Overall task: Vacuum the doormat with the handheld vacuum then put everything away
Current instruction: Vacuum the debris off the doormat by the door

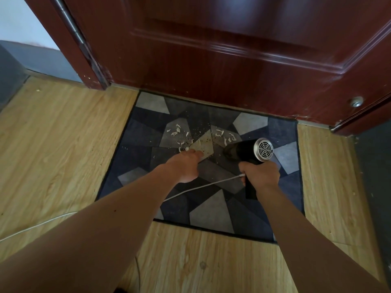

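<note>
Black vacuum (247, 150), one, in the clenched right hand (261, 174); left hand (184, 166) flat on one doormat (211, 214).

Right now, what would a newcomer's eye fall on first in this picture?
The black vacuum in the right hand stands out, its silver grille toward the camera, low over the right middle of the doormat. White scraps and dark specks lie at the doormat's centre, just ahead of the left hand, which rests on it. A dark red door fills the top of the view.
</note>
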{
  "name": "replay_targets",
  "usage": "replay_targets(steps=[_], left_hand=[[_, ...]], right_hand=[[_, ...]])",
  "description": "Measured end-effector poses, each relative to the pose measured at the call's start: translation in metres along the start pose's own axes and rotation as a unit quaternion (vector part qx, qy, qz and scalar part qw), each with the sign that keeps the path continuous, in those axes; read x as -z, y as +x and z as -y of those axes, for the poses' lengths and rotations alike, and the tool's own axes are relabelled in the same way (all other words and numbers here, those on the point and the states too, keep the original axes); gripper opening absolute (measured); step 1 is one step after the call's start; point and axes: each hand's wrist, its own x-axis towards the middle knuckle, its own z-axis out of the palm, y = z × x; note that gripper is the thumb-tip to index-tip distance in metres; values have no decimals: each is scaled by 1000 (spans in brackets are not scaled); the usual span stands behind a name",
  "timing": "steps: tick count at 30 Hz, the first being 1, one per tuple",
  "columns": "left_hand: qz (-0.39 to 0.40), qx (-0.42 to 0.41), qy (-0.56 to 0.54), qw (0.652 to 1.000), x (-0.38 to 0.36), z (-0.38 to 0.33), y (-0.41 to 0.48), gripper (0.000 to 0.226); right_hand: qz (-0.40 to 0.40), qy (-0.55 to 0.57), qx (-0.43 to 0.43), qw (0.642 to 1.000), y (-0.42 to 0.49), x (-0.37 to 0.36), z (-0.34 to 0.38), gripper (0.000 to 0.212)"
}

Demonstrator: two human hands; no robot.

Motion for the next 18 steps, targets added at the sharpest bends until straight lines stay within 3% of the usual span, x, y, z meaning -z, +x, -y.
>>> replay_targets(steps=[18], left_hand=[[-14,-2,-4,1000,3,2,1,59]], right_hand=[[6,5,3,1000,5,-14,5,16]])
